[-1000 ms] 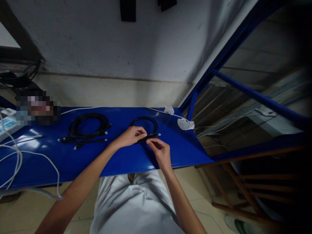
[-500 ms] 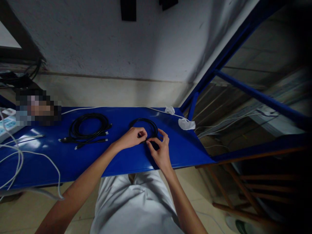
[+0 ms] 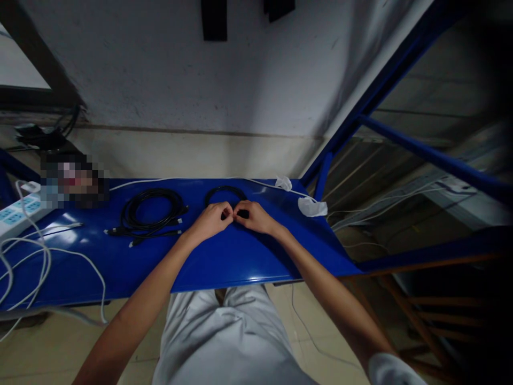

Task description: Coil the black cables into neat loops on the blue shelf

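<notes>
A black cable (image 3: 225, 189) lies in a round coil on the blue table (image 3: 224, 262). My left hand (image 3: 215, 220) is closed in a pinch at the coil's near side. Facing it, my right hand (image 3: 256, 218) pinches at the same spot, and the fingertips of both hands nearly meet. The fingers cover the near part of the loop, so the exact piece between them is hard to see. To the left rests a larger bundle of coiled black cables (image 3: 152, 211), with several connector ends showing.
A white power strip (image 3: 24, 211) and looping white cords (image 3: 48, 256) occupy the table's left side. Crumpled white scraps (image 3: 312, 207) lie at the back right, by a blue metal frame (image 3: 324, 171). A wall (image 3: 180, 91) stands behind. Wooden slats (image 3: 441, 302) are at the right.
My right hand has swung up and inward, its fingers closing beside the left fingertips. My left hand stays at the coil. The whole view has shifted slightly.
</notes>
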Demonstrator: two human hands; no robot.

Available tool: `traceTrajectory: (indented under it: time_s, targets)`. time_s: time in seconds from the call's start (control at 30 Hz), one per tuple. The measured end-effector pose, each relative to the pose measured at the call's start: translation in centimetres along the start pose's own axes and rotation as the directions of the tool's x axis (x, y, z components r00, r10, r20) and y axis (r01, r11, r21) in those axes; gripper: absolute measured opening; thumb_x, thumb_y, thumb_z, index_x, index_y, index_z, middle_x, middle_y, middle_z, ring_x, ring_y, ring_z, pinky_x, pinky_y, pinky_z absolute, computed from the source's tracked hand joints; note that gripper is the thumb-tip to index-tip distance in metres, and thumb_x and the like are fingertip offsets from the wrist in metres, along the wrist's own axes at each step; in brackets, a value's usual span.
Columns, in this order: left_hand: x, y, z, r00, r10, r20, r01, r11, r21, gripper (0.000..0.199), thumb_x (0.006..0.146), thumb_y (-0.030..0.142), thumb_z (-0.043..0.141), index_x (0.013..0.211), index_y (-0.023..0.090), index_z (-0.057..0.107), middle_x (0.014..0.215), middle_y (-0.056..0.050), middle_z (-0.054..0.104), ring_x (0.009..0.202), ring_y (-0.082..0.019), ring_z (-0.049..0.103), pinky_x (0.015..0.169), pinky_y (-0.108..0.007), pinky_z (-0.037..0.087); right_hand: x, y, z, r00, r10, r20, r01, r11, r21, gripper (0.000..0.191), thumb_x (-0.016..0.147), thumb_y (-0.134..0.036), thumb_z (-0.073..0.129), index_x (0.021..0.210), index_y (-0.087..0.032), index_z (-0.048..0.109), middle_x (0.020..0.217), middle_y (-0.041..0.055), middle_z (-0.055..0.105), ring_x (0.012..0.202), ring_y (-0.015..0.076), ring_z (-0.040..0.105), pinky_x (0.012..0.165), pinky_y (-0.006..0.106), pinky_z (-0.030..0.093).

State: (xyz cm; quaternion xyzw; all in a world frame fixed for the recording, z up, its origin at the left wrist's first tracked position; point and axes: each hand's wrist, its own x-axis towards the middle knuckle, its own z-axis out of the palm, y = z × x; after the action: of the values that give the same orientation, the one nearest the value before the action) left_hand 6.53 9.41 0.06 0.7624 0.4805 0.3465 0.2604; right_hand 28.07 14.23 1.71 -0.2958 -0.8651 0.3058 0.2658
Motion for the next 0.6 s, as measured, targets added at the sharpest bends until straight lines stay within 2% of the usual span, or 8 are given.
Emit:
traceTrajectory:
  time_s: [0.13, 0.3, 0.43, 0.6]
  targets:
    - [0.3, -0.8, -0.4, 0.998, -0.023, -0.058, 0.027, 0.997, 0.07, 0.004, 0.093, 0.018, 0.068, 0.096, 0.02, 0.07, 0.095, -0.005, 0.078, 0.085, -0.019, 0.074, 0.079, -0.029, 0.055, 2.4, 1.0, -0.4, 0.995, -0.023, 0.095, 0.016, 0.998, 0.064, 0.012, 0.085, -0.02, 0.071, 0.09, -0.023, 0.081, 0.094, 0.0016, 0.08, 0.088, 0.0196, 0.073, 0.088, 0.031, 0.054]
    - [0.3, -1.1, -0.4, 0.997, -0.037, -0.068, 0.042, 0.996, 0.075, 0.003, 0.095, 0.02, 0.066, 0.096, 0.021, 0.069, 0.097, -0.004, 0.078, 0.085, -0.019, 0.074, 0.078, -0.029, 0.054, 2.3, 1.8, 0.6, 0.997, -0.082, -0.008, 0.082, 0.996, 0.031, 0.012, 0.087, -0.017, 0.068, 0.088, -0.023, 0.078, 0.094, 0.0031, 0.079, 0.093, 0.0213, 0.072, 0.095, 0.035, 0.052]
    - [0.3, -0.8, -0.4, 0.997, -0.024, -0.067, 0.029, 0.997, 0.078, 0.003, 0.095, 0.02, 0.067, 0.095, 0.022, 0.069, 0.096, -0.004, 0.077, 0.087, -0.02, 0.073, 0.08, -0.03, 0.054, 1.5, 2.3, 1.3, 0.992, -0.121, -0.033, 0.121, 0.993, -0.003, 0.012, 0.089, -0.018, 0.066, 0.091, -0.024, 0.076, 0.097, 0.0039, 0.079, 0.098, 0.0228, 0.072, 0.098, 0.037, 0.051]
    - [0.2, -0.2, -0.6, 0.998, -0.016, -0.066, 0.021, 0.997, 0.071, 0.004, 0.095, 0.019, 0.066, 0.095, 0.022, 0.069, 0.098, -0.004, 0.077, 0.09, -0.02, 0.074, 0.08, -0.03, 0.054, 1.3, 2.4, 1.5, 0.992, -0.105, -0.068, 0.104, 0.994, -0.025, 0.011, 0.089, -0.017, 0.066, 0.091, -0.024, 0.074, 0.098, 0.0045, 0.078, 0.099, 0.0236, 0.071, 0.098, 0.038, 0.05]
